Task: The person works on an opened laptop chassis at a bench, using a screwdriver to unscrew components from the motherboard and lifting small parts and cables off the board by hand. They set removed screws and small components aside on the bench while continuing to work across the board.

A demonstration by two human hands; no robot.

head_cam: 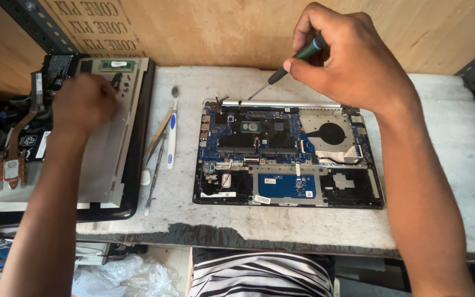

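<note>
The opened laptop [288, 159] lies on the worn white table [441, 165]. Right hand [347, 58] grips a screwdriver [284, 69], its tip at the laptop's far edge. Left hand [83, 104], blurred and curled, rests on the grey panel [105, 143] at the left; whether it holds anything, I cannot tell

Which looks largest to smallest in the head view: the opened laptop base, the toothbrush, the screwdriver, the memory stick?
1. Opened laptop base
2. Toothbrush
3. Screwdriver, though the right hand hides part of its handle, so the toothbrush ranking is unsure
4. Memory stick
</note>
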